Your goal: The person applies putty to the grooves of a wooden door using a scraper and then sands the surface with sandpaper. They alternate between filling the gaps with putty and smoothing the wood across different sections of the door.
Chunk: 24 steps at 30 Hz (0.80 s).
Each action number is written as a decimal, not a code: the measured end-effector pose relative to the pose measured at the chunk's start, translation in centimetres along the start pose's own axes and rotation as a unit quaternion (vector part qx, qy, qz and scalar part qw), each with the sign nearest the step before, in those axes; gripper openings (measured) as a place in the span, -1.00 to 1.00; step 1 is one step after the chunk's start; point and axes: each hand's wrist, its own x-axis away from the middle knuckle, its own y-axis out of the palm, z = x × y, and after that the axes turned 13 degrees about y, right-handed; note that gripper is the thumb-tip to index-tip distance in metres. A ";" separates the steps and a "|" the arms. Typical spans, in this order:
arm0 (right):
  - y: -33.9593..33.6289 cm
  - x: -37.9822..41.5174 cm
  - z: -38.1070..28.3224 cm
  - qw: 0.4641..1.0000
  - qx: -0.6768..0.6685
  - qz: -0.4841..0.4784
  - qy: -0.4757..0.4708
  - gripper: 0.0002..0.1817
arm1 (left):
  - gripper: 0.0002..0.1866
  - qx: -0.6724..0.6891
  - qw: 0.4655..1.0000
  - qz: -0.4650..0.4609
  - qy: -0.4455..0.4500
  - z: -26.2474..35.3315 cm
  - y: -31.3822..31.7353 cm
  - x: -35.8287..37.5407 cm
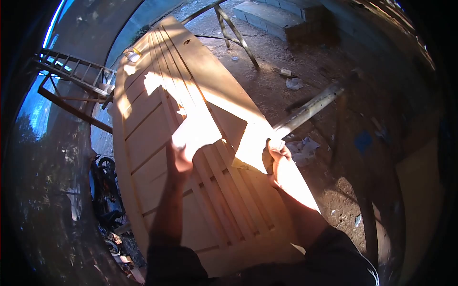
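A large wooden door panel, with grooves and raised strips, stretches away from my body. Over its middle is my left hand, its fingers closed at a glaring white, flat-looking piece whose details are washed out. At the panel's right edge, my right hand has its fingers curled together. Strong sunlight and shadow hide what, if anything, it grips. A bright patch lies on the panel between the hands.
A wooden bar juts out under the panel's right side. Beyond the far end stand a trestle leg and block steps. A ladder is at the left. Crumpled plastic lies on the dirt floor.
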 end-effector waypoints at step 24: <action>7.4 12.2 1.3 0.971 0.031 -0.123 0.200 -0.68 | -0.69 -0.035 0.958 0.280 -0.038 16.1 -0.2 17.6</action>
